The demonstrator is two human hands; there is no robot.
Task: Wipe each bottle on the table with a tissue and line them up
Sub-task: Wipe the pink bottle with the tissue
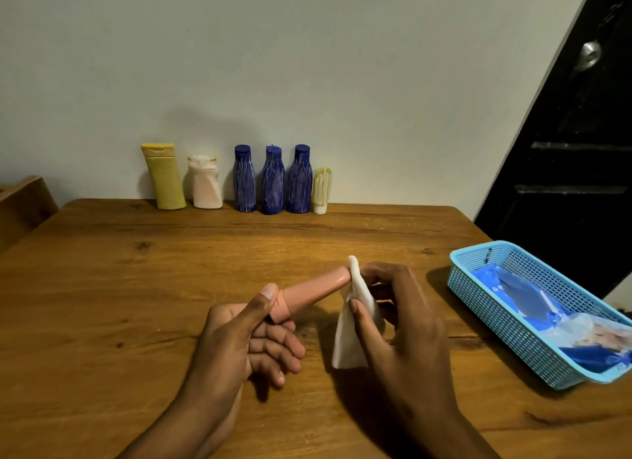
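Observation:
My left hand (239, 335) grips a slim pink bottle (313, 292) by its lower end, thumb on top, holding it tilted above the wooden table (136, 287). My right hand (400, 321) pinches a white tissue (352, 325) and presses its top fold against the bottle's far tip. Along the wall stands a row of several bottles: a yellow tube (164, 176), a pale pink bottle (205, 181), three dark blue bottles (273, 179) and a small cream tube (321, 190).
A light blue plastic basket (506, 318) sits at the table's right edge with a blue tissue packet (533, 294) inside. A dark door (581, 150) stands behind it. A wooden piece of furniture (24, 205) is at the far left.

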